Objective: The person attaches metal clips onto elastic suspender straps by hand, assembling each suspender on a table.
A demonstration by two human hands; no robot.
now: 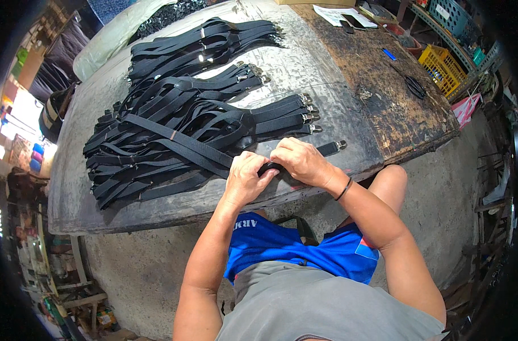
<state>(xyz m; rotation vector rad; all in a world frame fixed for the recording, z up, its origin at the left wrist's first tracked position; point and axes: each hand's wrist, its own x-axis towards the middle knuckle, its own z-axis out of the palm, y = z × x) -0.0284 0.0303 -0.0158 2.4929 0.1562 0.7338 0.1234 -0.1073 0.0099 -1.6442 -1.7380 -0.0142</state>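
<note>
Close together at the table's near edge, my left hand (246, 177) and my right hand (298, 160) both grip a pair of black suspenders (196, 149). Its straps run from my left hand up and left across the pile. On the other side, a strap end with a metal clip (339, 146) sticks out past my right hand. My fingers are closed and cover the part between them. Beyond my hands lie several bundles of black suspenders (174, 91), with silver clips (311, 108) lined up at their right ends.
The table (350, 122) has a worn grey top and a brown board at right. On the board lie scissors (415, 86), a blue marker (389, 54), a phone (353, 21) and papers (333, 15). A yellow crate (442, 71) stands beyond. A white sack (108, 42) of black pieces sits far left.
</note>
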